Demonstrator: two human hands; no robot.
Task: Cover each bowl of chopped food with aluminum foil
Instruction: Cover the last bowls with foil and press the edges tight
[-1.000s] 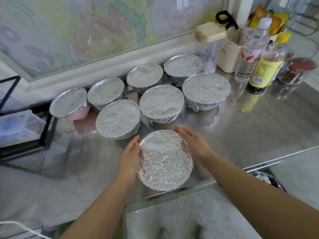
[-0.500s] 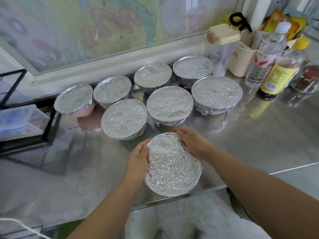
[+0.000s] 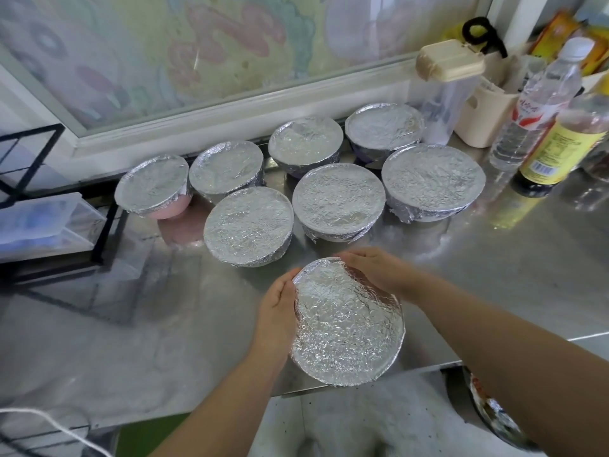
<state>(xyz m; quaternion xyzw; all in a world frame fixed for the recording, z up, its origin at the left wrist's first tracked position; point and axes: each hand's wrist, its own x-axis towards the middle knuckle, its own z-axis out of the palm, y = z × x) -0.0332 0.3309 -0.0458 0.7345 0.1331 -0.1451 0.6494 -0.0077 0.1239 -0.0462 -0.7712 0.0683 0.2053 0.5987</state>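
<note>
A foil-covered bowl [image 3: 346,324] sits near the front edge of the steel counter [image 3: 494,291]. My left hand [image 3: 276,318] presses against its left rim. My right hand [image 3: 375,272] cups its far right rim, fingers lying over the foil. Behind it stand several other foil-covered bowls in two rows, among them a near-left one [image 3: 248,225], a middle one [image 3: 338,201] and a large right one [image 3: 433,181]. The far-left bowl [image 3: 153,188] shows pink under its foil.
At the back right stand a clear water bottle [image 3: 540,107], a yellow-labelled sauce bottle [image 3: 557,150], a beige-lidded clear container [image 3: 445,90] and a cream holder [image 3: 484,113]. A clear plastic box [image 3: 43,222] in a black frame sits at the left. A framed window runs along the back.
My view has drifted so everything sits further right. Both hands have stayed on the front bowl's rim, the right hand sliding a little over the far edge of the foil.
</note>
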